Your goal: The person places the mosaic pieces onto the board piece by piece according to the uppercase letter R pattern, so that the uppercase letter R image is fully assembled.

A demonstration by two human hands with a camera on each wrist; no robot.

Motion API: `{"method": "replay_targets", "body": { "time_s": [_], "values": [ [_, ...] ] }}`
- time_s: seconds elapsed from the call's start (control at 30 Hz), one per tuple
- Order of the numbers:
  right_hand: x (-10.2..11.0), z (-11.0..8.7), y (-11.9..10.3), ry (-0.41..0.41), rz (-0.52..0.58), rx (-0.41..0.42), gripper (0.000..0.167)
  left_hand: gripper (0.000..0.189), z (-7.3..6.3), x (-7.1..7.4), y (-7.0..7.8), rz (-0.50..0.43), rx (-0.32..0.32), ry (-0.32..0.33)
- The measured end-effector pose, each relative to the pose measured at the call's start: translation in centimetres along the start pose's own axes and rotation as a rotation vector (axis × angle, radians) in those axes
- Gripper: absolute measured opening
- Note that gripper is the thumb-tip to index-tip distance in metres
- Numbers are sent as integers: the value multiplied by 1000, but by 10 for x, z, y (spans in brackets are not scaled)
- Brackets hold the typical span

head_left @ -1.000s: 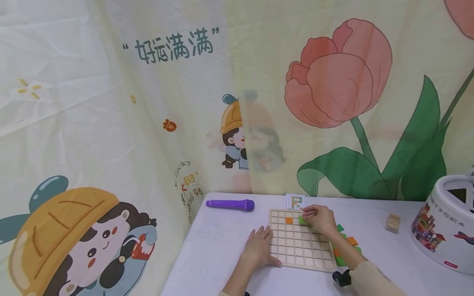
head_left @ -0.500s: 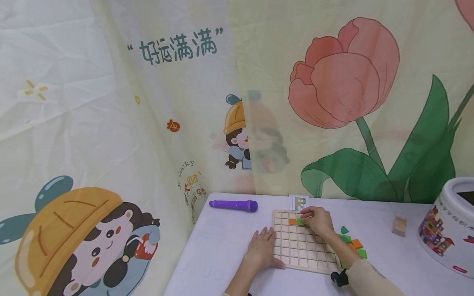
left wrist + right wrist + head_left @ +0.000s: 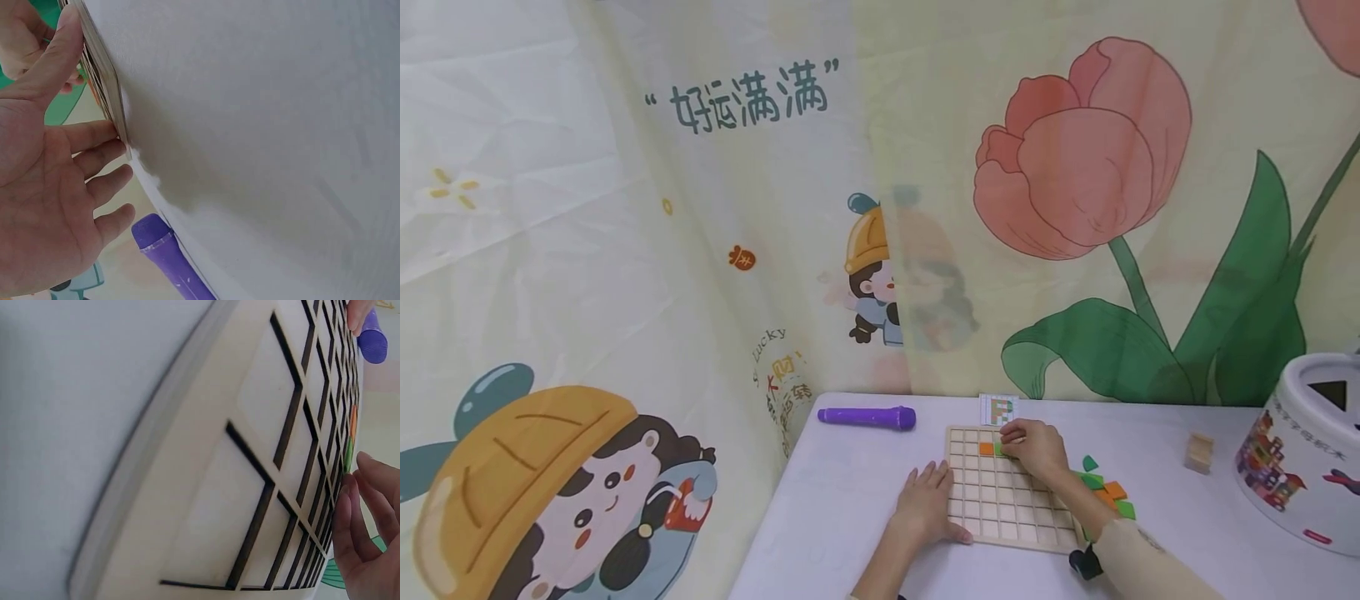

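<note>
A wooden grid board (image 3: 1000, 508) lies flat on the white table. My left hand (image 3: 922, 504) rests against its left side; in the left wrist view the left fingers (image 3: 94, 134) are nearly straight, touching the board's edge, with the thumb along the rim. Over the board's upper part, my right hand (image 3: 1037, 450) pinches a small green tile (image 3: 999, 450), partly covered by the fingers. That tile sits directly right of an orange square tile (image 3: 986, 449) in the grid. In the right wrist view, the fingertips meet at the green tile (image 3: 348, 455).
Loose green and orange tiles (image 3: 1113, 490) lie right of the board, partly behind the right forearm. A small pattern card (image 3: 997, 408) is behind the board. A purple toy microphone (image 3: 867, 417), a wooden block (image 3: 1198, 452) and a white printed bucket (image 3: 1300, 458) also stand or lie on the table.
My right hand has moved left with the green tile, which now adjoins the orange one. The left hand has stayed at the board's edge.
</note>
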State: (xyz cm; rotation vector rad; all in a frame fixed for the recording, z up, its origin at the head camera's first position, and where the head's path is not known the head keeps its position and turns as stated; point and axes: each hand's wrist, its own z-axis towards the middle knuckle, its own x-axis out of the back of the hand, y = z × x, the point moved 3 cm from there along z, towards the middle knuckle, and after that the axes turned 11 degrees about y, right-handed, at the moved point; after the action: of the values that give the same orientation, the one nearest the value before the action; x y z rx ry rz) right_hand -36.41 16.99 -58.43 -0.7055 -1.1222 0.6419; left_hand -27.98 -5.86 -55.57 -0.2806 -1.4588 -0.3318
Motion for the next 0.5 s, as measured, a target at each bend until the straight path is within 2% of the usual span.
{"method": "replay_targets", "body": {
  "time_s": [0.23,0.5],
  "values": [
    [18,-4,-6,34,18,9,23,116,1,-2,1,-21,3,0],
    [49,-12,-13,88,-1,-16,23,115,1,-3,-1,-16,-6,8]
  ]
}}
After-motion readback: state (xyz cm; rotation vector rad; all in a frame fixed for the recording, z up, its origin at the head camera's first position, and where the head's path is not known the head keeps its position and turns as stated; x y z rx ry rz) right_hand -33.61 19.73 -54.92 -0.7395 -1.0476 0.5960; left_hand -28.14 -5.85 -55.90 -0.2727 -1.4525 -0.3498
